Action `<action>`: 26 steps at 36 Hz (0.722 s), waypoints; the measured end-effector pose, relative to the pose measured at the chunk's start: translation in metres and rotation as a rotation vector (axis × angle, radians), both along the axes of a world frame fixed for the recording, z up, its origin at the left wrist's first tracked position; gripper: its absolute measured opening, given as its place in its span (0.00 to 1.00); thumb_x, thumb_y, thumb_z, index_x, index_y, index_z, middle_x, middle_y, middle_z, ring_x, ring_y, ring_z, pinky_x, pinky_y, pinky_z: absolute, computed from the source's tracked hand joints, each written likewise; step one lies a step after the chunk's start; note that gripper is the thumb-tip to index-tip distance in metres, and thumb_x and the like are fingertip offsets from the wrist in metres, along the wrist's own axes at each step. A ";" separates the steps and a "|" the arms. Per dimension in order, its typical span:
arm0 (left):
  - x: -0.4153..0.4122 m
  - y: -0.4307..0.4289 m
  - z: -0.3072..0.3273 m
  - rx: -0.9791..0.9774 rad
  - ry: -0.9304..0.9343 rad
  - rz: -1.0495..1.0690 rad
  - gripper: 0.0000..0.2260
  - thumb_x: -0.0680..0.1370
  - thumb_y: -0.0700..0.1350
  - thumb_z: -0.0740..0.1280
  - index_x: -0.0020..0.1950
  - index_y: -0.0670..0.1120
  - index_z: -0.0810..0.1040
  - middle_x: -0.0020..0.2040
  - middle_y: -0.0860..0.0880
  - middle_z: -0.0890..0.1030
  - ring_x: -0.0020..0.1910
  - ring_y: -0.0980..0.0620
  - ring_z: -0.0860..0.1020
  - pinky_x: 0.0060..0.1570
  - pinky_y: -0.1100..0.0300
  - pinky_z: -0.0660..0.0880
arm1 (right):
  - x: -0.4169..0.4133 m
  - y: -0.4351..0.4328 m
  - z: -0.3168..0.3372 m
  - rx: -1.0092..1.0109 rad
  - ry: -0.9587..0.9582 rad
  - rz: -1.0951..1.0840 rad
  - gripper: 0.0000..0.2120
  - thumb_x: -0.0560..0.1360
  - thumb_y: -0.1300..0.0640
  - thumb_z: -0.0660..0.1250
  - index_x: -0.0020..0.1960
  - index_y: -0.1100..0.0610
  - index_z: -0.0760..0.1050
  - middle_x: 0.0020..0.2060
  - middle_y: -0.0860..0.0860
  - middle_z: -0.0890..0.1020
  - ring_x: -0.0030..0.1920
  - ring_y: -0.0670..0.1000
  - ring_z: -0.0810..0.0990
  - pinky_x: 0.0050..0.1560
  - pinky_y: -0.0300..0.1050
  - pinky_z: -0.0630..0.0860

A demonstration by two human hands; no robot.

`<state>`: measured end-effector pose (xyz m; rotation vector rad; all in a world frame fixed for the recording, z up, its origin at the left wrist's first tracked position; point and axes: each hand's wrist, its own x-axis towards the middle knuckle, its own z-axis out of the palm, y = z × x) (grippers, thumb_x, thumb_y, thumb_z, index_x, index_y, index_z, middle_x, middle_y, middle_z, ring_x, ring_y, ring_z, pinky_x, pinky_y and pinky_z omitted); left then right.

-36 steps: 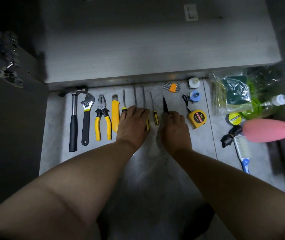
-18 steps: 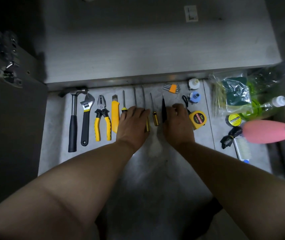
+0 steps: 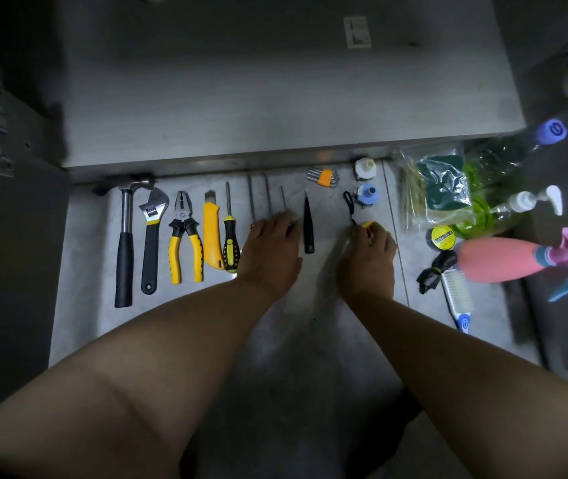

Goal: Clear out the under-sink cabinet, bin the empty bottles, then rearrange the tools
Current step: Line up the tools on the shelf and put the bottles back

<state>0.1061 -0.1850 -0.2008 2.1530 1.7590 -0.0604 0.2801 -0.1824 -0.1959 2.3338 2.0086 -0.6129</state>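
1. Two bare hands work low on the floor (image 3: 310,323), in front of the open cabinet (image 3: 275,98).
2. Left hand (image 3: 272,250) lies flat with its fingers straight. It presses on the handles of three thin screwdrivers (image 3: 251,198), whose shafts point at the floor's far edge.
3. Right hand (image 3: 368,257) curls its fingers round the tape measure (image 3: 367,224), gripping it. Only a yellow sliver shows past the fingertips, and its black strap (image 3: 348,202) loops off toward the far edge.
4. Five tools lie side by side toward the floor's left edge, heads to the far edge:
   - hammer (image 3: 124,250)
   - wrench (image 3: 151,236)
   - pliers (image 3: 184,236)
   - knife (image 3: 212,233)
   - screwdriver (image 3: 230,236), just beside the left hand
5. Between the hands a black awl (image 3: 308,226) lies alone, its tip toward the far edge, touching neither hand.
6. Hex keys (image 3: 324,176) sit close to the far edge, beyond the awl. Just right of them stand a white container (image 3: 365,166) and, nearer, a blue container (image 3: 367,195).
7. Toward the right edge:
   - a sponge bag (image 3: 441,184) lies near the far edge
   - a pump bottle (image 3: 517,202) and a blue-capped bottle (image 3: 550,132) lie beside the bag
   - a tape roll (image 3: 443,238) lies nearer the camera
   - a pink sprayer (image 3: 503,259) lies on its side just right of the roll
   - a brush (image 3: 457,299) lies near the sprayer
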 end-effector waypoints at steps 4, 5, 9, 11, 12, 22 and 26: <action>0.001 -0.003 0.001 -0.008 0.029 -0.018 0.30 0.79 0.50 0.66 0.79 0.43 0.62 0.80 0.43 0.61 0.76 0.44 0.65 0.77 0.51 0.54 | -0.007 -0.003 0.000 0.005 0.024 0.036 0.24 0.77 0.61 0.65 0.73 0.57 0.67 0.73 0.56 0.65 0.73 0.61 0.60 0.66 0.55 0.73; 0.001 -0.004 0.001 -0.006 0.035 -0.019 0.30 0.79 0.50 0.65 0.79 0.43 0.62 0.80 0.43 0.61 0.76 0.44 0.65 0.77 0.51 0.53 | -0.010 -0.004 0.000 0.007 0.016 0.053 0.25 0.77 0.60 0.65 0.73 0.56 0.67 0.73 0.57 0.65 0.74 0.61 0.60 0.67 0.56 0.73; 0.001 -0.005 0.002 -0.003 0.044 -0.017 0.30 0.80 0.49 0.65 0.80 0.42 0.61 0.80 0.43 0.61 0.76 0.43 0.64 0.78 0.51 0.53 | -0.018 -0.006 -0.003 0.029 0.005 0.122 0.26 0.76 0.58 0.65 0.74 0.54 0.68 0.73 0.57 0.66 0.72 0.62 0.63 0.64 0.57 0.74; 0.000 -0.005 0.001 -0.009 0.042 -0.020 0.31 0.80 0.49 0.65 0.80 0.42 0.60 0.80 0.43 0.60 0.77 0.43 0.63 0.78 0.51 0.52 | -0.019 -0.005 -0.005 0.029 -0.001 0.137 0.27 0.75 0.58 0.65 0.74 0.53 0.67 0.74 0.56 0.66 0.72 0.62 0.63 0.63 0.57 0.74; 0.000 -0.005 0.001 -0.009 0.042 -0.021 0.31 0.80 0.49 0.65 0.80 0.42 0.60 0.80 0.43 0.60 0.77 0.42 0.63 0.78 0.51 0.52 | -0.020 -0.005 -0.006 0.030 -0.008 0.140 0.27 0.76 0.58 0.65 0.74 0.52 0.67 0.74 0.55 0.66 0.72 0.62 0.63 0.63 0.57 0.74; -0.002 -0.004 0.000 0.010 -0.004 -0.024 0.30 0.80 0.48 0.65 0.80 0.43 0.60 0.79 0.45 0.60 0.78 0.46 0.61 0.80 0.51 0.50 | -0.017 -0.005 -0.005 0.035 -0.038 0.155 0.29 0.73 0.56 0.67 0.74 0.51 0.67 0.73 0.55 0.67 0.71 0.61 0.64 0.63 0.57 0.71; -0.007 -0.004 0.002 0.003 0.008 -0.030 0.30 0.79 0.50 0.65 0.80 0.45 0.61 0.78 0.45 0.62 0.77 0.46 0.62 0.78 0.48 0.55 | -0.017 -0.005 -0.003 0.069 -0.029 0.146 0.27 0.74 0.56 0.67 0.73 0.53 0.69 0.70 0.55 0.69 0.70 0.60 0.66 0.65 0.57 0.70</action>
